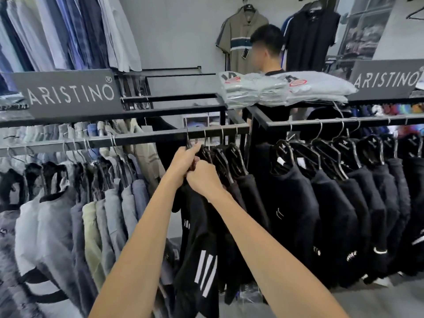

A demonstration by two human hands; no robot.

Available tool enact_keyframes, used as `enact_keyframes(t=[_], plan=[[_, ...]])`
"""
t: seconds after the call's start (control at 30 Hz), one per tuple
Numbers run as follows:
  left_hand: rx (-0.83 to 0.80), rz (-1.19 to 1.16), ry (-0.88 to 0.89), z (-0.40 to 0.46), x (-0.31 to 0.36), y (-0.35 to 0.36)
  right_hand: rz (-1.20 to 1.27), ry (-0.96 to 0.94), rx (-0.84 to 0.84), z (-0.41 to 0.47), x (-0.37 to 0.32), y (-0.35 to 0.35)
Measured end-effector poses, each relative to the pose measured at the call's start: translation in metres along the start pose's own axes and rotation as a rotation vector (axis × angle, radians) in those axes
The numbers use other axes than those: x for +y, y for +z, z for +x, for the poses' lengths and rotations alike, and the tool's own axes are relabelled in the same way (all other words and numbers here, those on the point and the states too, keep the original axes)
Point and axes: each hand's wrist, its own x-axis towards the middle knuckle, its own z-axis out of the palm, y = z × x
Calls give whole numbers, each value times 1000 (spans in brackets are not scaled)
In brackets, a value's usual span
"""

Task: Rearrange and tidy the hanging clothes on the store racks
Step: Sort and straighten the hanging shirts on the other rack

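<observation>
A black garment with white stripes (202,244) hangs from the black rack rail (149,137) at the centre. My left hand (183,161) grips the top of its hanger just under the rail. My right hand (202,177) pinches the garment's collar area right beside and below the left hand. Further black shirts on hangers (234,157) hang close to the right on the same rail. Grey, blue and beige tops (103,203) hang to the left.
A second rail (344,121) at right carries several black shirts (332,191). Folded grey packs (263,88) lie on the rack top. A person (268,49) stands behind the racks. Brand signs (68,94) stand on both racks; shirts hang on the wall.
</observation>
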Motion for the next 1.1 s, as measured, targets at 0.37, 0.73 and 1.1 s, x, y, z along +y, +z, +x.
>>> enact_keyframes(t=[0.37, 0.73, 1.1], plan=[[4, 242, 60, 35, -53, -24, -7, 126, 15, 22, 13, 70], [161, 257, 113, 51, -69, -17, -38, -73, 218, 33, 41, 51], [341, 418, 156, 44, -68, 18, -32, 23, 202, 55, 51, 23]])
